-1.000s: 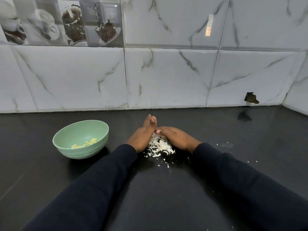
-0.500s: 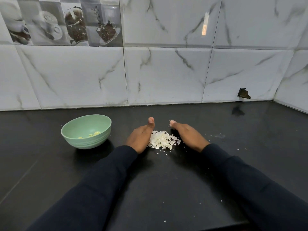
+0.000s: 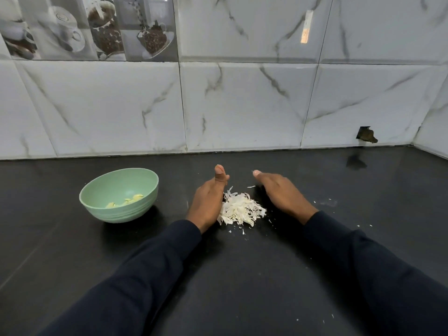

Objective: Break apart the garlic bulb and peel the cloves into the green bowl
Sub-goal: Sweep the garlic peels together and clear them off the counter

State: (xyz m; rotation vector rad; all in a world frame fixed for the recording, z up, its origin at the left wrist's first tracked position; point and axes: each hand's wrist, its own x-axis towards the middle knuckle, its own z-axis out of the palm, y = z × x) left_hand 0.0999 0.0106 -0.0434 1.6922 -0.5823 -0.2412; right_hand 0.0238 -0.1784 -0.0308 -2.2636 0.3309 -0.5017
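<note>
Skins (image 3: 240, 209) heaped between hands: left hand (image 3: 208, 202) edge-on against them, clenched or not we cannot tell; right hand (image 3: 281, 192) loose, empty. We'd sweep low, away from green bowl (image 3: 116, 213).

Black counter (image 3: 242, 275), marble-tiled wall (image 3: 242, 105)

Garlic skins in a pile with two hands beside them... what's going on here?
A person is peeling garlic. The peeled cloves lie in the green bowl at the left of the black counter. The papery garlic skins sit in a heap between the hands. The left hand stands on its edge against the heap, thumb up. The right hand lies palm down just to the right of it. Neither hand holds anything; they seem to be gathering the skins together.
</note>
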